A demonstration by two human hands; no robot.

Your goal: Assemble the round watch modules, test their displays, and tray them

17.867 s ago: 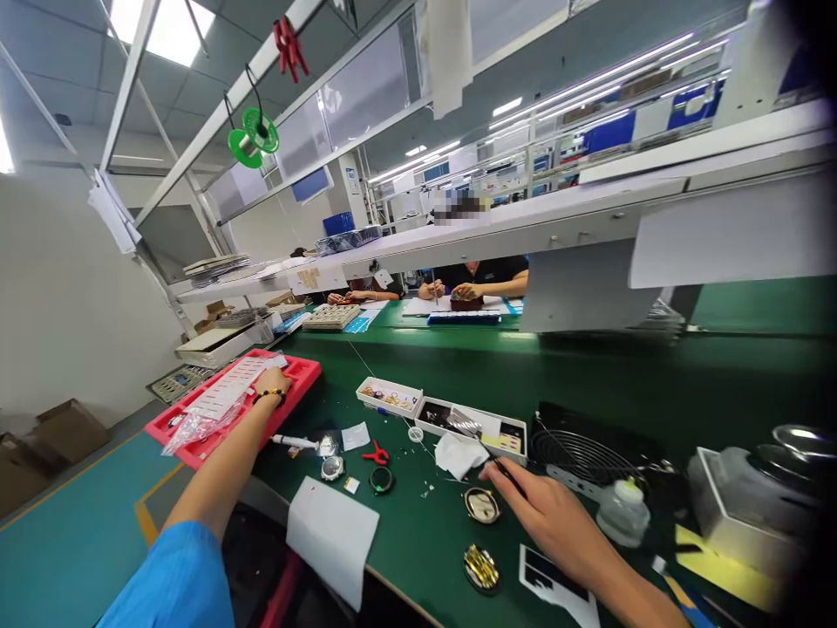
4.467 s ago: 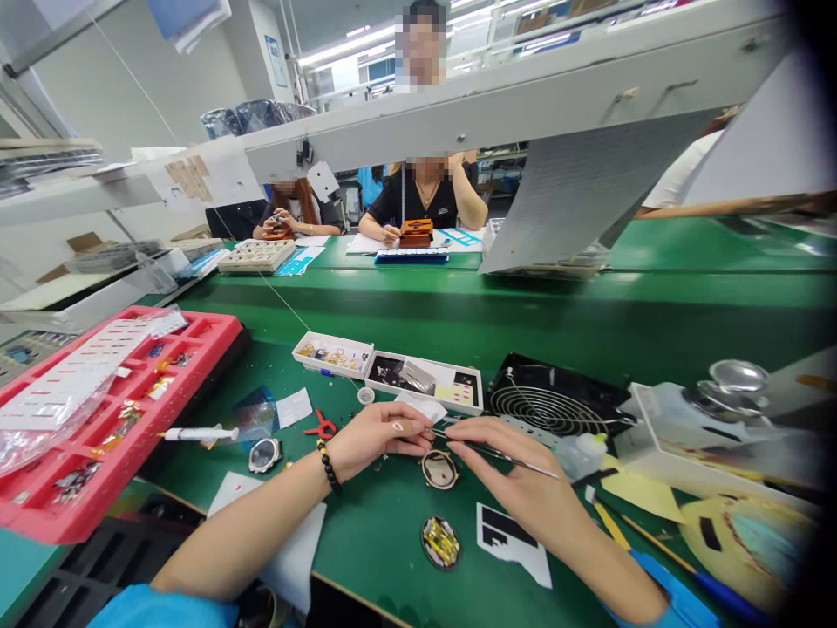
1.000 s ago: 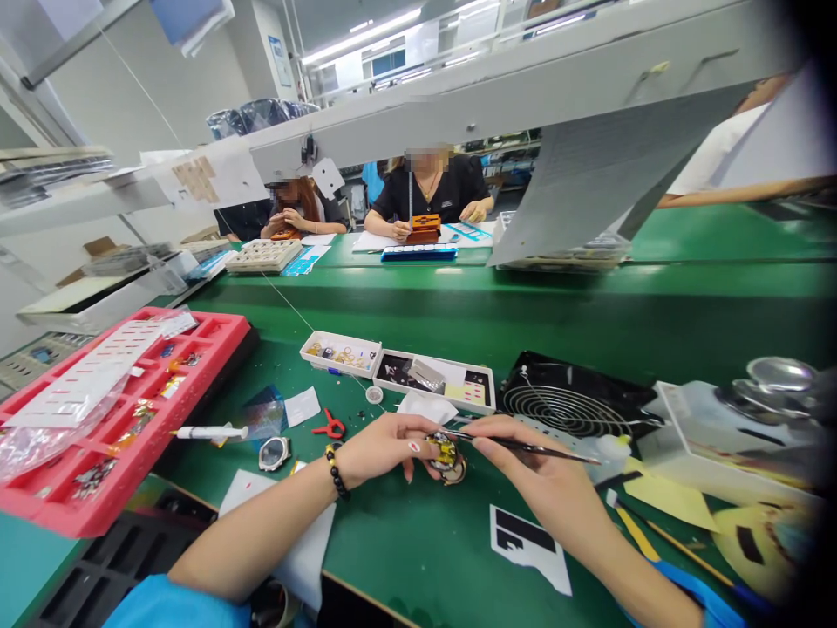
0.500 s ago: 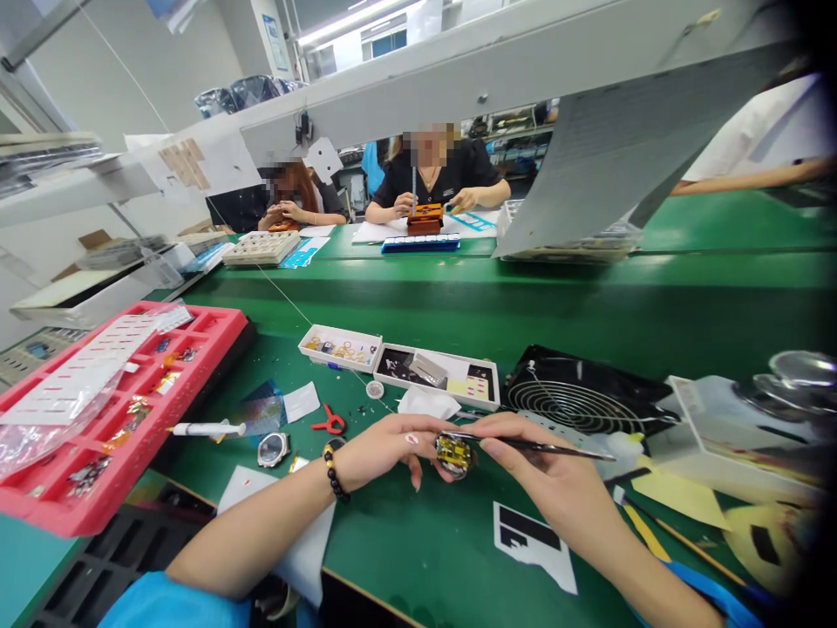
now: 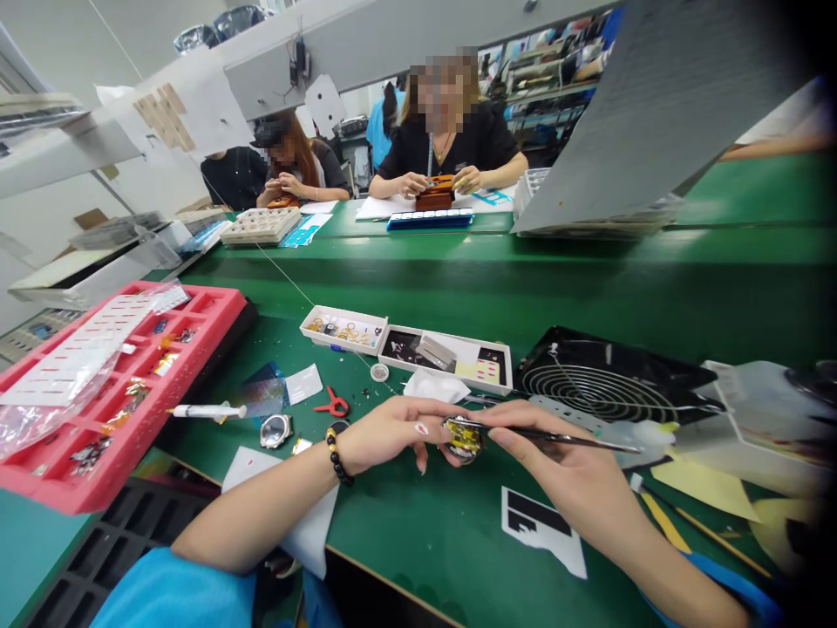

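Note:
Between the fingertips of my left hand (image 5: 396, 432) is a small round watch-like assembly (image 5: 463, 443), its inside showing yellow and metallic parts. My right hand (image 5: 566, 458) grips dark tweezers (image 5: 581, 438), whose tips reach the top of the assembly; whether they pinch a part is too small to tell. Both hands are above the green bench (image 5: 418, 532). Left of my left wrist lie a round watch case (image 5: 275, 431) and a red clamp (image 5: 333, 402). A white sheet with black shapes (image 5: 546, 530) rests below my right hand.
A pink parts tray (image 5: 226, 305) stands at the left, a syringe (image 5: 206, 411) near its edge. White part boxes (image 5: 445, 356) and a black fan (image 5: 588, 375) lie beyond my hands. Co-workers (image 5: 451, 148) sit across the bench. A paper sheet (image 5: 628, 131) hangs at upper right.
The camera view has shifted slightly, so the bench things sit a little differently in the picture. Both hands keep their holds on the assembly and the tweezers.

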